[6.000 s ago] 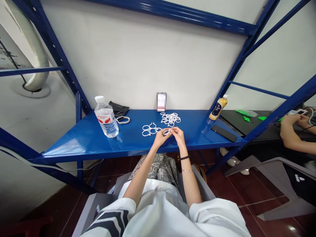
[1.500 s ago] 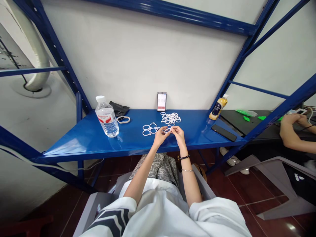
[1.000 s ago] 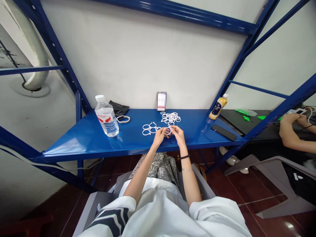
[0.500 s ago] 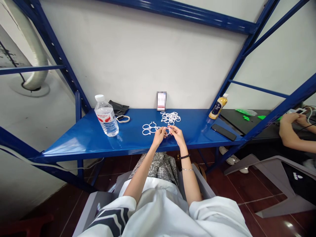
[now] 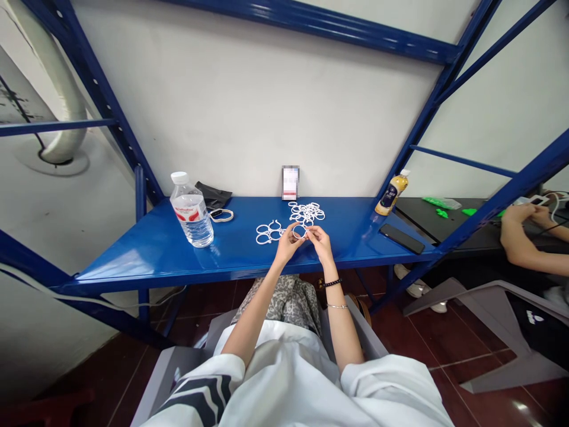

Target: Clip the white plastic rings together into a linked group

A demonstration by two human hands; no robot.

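Both of my hands pinch one white plastic ring (image 5: 299, 231) just above the blue shelf (image 5: 146, 252), my left hand (image 5: 287, 244) on its left side and my right hand (image 5: 319, 242) on its right. The ring stands upright between the fingertips. A short row of linked white rings (image 5: 268, 232) lies on the shelf to the left of my hands. A loose heap of white rings (image 5: 306, 212) lies just behind them.
A water bottle (image 5: 191, 210) stands at the left, with a dark pouch (image 5: 212, 194) and a wristband (image 5: 221, 215) behind it. A small box (image 5: 290, 182) leans on the wall. A yellow bottle (image 5: 391, 193) and phone (image 5: 401, 238) sit right. Another person's arms (image 5: 527, 240) work at the far right.
The ring between my fingers has been turned up, so its open circle now faces the camera. Both hands stay in the same spot above the shelf.
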